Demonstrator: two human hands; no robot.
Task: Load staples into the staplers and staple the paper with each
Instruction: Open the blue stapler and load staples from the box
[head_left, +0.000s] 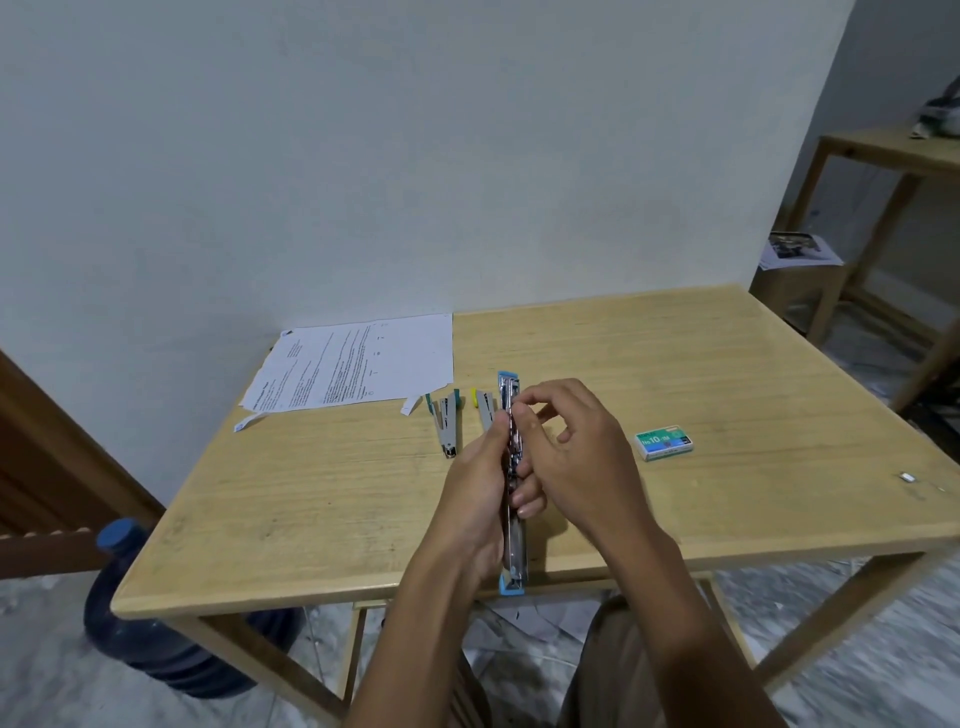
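My left hand (480, 488) grips a blue stapler (511, 551) that is swung fully open, one blue end near the table's front edge and the other pointing away. My right hand (569, 457) pinches at the stapler's metal channel with thumb and forefinger; whether staples are between them is hidden. A teal stapler (445, 423) lies open on the wooden table (675, 364), left of my hands. A yellow stapler (482, 405) lies beside it, partly hidden by my left hand. The printed paper (353, 364) rests at the table's back left. A green staple box (664, 442) sits to the right.
A small loose strip of staples (906, 476) lies near the table's right edge. A blue water jug (156, 618) stands on the floor at the left. A second wooden table (883, 171) and papers on a stool (800, 252) are at the back right.
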